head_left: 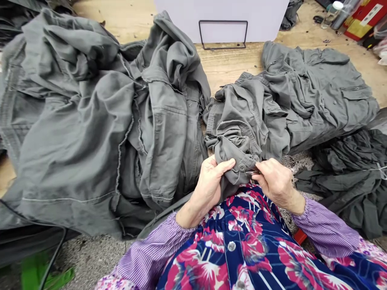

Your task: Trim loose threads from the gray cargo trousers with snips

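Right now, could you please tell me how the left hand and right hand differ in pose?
The left hand lies left of the button, the right hand on its other side. The left hand's thumb stretches across the grey cloth, whereas the right hand's fingers are curled in. The left hand grips the grey cloth; the right hand seems to pinch a slim item, too small to identify. Both are bare and emerge from purple-striped sleeves.
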Tool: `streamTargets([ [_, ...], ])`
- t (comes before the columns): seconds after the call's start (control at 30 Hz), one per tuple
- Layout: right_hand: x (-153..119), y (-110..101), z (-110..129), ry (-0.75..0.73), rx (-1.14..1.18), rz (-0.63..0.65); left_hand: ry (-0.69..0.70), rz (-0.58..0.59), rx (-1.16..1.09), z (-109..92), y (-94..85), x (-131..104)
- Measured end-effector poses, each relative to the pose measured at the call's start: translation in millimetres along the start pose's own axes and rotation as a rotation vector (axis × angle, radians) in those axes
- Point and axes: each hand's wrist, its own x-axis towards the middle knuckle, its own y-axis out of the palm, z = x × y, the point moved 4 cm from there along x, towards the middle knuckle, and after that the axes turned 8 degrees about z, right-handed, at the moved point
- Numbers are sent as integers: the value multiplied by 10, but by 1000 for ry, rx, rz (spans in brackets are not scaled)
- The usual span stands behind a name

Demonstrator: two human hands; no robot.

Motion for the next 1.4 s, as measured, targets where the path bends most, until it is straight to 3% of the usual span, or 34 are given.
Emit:
streamTargets([
  [0.27, 106, 32, 42, -39, -148, 85, 16, 24, -4, 37, 11, -15],
  [0.37, 110, 67, 14, -26, -80, 46, -9, 25, 19, 71, -41, -31],
  [0.5, 132, 53, -251, 181, 128, -131, 34, -5, 91, 70, -116, -50],
  [0.57, 179, 58, -452, 319, 198, -158, 37, -9, 85, 61, -127, -39],
  [0.7, 354, 159, -778, 439, 162, -76, 42, -68, 62, 11, -120, 64],
  [0.87, 489, 450, -932, 486, 372, 48, 84, -63, 74, -54, -78, 213],
  [0.97, 490, 385, -902, 483, 411, -58, 200, -105, 229, -157, -136, 215],
  [1.07, 448, 15, -844, 451, 304, -340, 440, -258, 476, -355, -261, 151],
  [1.13, 412, -210, -822, 483, 271, -463, 516, -301, 513, -435, -326, 125],
  [1.17, 409, -254, -811, 497, 300, -446, 514, -291, 487, -447, -348, 126],
  [1.23, 429, -168, -761, 493, 396, -258, 471, -245, 406, -437, -366, 134],
  [1.33, 432, 243, -624, 446, 512, 80, 421, -188, 314, -410, -353, 112],
  [1.4, 419, 483, -560, 439, 593, 140, 357, -115, 299, -391, -330, 84],
])
